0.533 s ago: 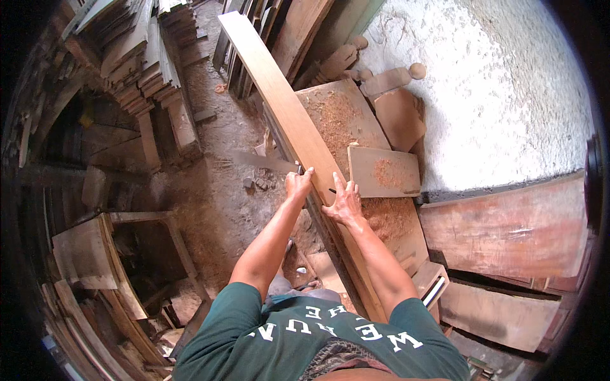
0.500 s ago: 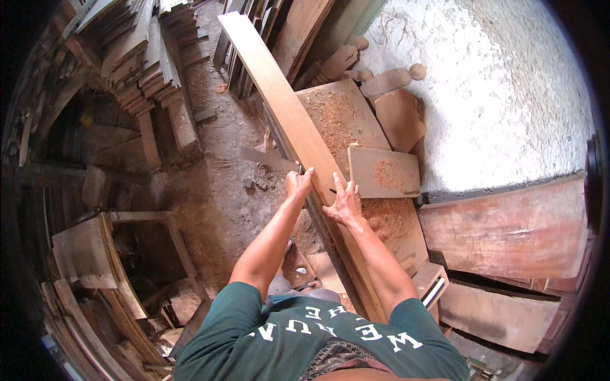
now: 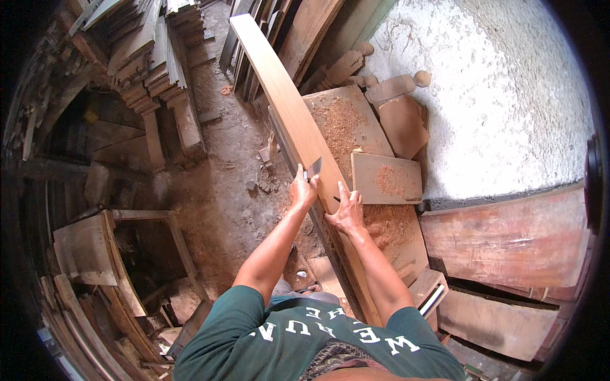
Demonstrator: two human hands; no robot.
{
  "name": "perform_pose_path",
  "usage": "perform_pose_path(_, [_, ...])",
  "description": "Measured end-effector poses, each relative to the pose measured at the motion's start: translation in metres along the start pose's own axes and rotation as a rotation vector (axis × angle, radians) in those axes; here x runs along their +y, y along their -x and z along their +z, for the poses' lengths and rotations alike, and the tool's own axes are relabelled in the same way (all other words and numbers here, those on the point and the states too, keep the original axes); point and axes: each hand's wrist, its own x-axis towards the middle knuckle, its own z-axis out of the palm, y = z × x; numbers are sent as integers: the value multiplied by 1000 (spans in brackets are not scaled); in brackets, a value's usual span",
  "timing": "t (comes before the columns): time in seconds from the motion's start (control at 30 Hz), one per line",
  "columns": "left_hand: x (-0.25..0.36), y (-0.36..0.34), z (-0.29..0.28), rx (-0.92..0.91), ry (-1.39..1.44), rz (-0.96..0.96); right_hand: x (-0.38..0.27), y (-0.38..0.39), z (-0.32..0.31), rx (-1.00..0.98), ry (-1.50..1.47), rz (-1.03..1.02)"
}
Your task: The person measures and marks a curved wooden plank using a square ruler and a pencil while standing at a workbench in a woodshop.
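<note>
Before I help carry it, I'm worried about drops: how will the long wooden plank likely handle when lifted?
The plank is probably stiff, being solid-looking wood. Its length and narrowness suggest it could swing if lifted off-centre. Its smooth-looking face might feel slippery.

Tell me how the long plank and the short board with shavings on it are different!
The long plank is long and narrow, while the short board is stubbier and wider for its length. The long plank looks golden; the short board is duller brown. The long plank's top looks clean, but the short board has orange shavings on it. Both are flat and look wooden.
</note>
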Motion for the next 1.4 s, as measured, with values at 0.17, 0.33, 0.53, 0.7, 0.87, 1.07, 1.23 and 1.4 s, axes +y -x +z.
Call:
perform_pose_path(0.17, [0,-8,-11,-144,23,17,4,1,11,22,2,4])
perform_pose_path(0.33, [-3,-10,0,-43,53,-7,2,0,5,29,-23,-6])
perform_pose_path(0.53, [-17,-19,3,-125,198,-40,-2,10,-2,0,-32,41])
perform_pose_path(0.7, [-20,-18,0,-83,217,78,2,7,4,28,-64,-5])
perform_pose_path(0.87, [-42,-42,-3,-83,-45,96,11,4,12,88,-105,-81])
perform_pose_path(1.07, [-5,12,-42,-143,41,426,39,67,1,492,-301,-183])
perform_pose_path(1.23, [9,93,-44,-271,-467,339,90,212,19,334,-495,88])
perform_pose_path(1.4, [37,235,1,-933,-388,756,133,376,71,247,-706,433])
